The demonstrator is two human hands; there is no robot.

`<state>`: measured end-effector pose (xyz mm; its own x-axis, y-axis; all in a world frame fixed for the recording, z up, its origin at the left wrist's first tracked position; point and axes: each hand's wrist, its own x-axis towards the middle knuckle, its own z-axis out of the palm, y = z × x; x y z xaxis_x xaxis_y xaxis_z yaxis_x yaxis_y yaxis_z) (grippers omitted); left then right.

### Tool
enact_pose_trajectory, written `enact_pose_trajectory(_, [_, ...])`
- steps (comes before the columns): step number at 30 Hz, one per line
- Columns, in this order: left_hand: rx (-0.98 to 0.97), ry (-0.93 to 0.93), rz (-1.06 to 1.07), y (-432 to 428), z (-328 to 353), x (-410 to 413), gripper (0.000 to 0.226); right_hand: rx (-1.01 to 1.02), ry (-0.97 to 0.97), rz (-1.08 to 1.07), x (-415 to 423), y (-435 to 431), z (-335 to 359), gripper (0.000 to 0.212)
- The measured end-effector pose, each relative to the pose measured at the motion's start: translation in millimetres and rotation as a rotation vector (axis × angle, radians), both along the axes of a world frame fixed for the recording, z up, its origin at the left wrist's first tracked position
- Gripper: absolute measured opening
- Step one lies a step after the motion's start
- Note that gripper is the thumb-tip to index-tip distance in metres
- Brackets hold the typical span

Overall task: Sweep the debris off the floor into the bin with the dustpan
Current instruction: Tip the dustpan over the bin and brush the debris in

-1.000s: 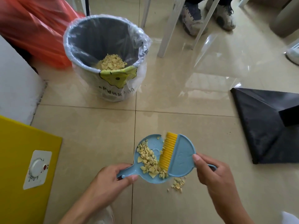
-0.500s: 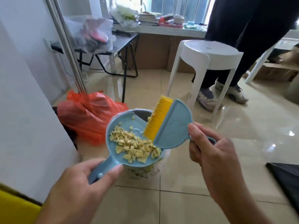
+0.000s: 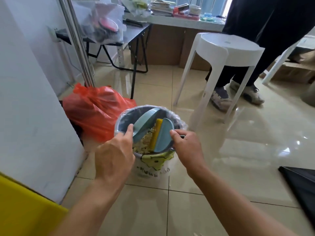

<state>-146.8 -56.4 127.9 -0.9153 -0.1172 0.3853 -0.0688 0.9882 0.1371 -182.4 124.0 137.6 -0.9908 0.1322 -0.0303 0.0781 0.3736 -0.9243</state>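
Two hands, left hand [image 3: 114,156], right hand [image 3: 187,149], one dustpan [image 3: 144,124], one bin [image 3: 150,160]

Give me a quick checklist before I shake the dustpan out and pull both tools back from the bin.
1. Dustpan over the bin opening: ok, tipped steeply inside the rim.
2. Left hand grip on the dustpan: ok.
3. Right hand holding the brush: ok, yellow bristles pointing into the bin.
4. Debris landing inside: ok, pale pile within the liner.
5. Dustpan fully emptied: cannot tell, its inside faces away.
6. Floor cleared of debris: cannot tell.
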Motion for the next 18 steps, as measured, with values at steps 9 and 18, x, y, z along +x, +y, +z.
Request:
enact_pose_trajectory(9, [0.235, 0.161, -0.075, 18, 11, 4, 0.057, -0.037, -0.100, -0.058, -6, -5, 4, 0.040])
enact_pose_trajectory(18, [0.179, -0.009, -0.048, 22, -5, 13, 0.052, -0.078, 0.012, -0.081, -9, 4, 13, 0.033])
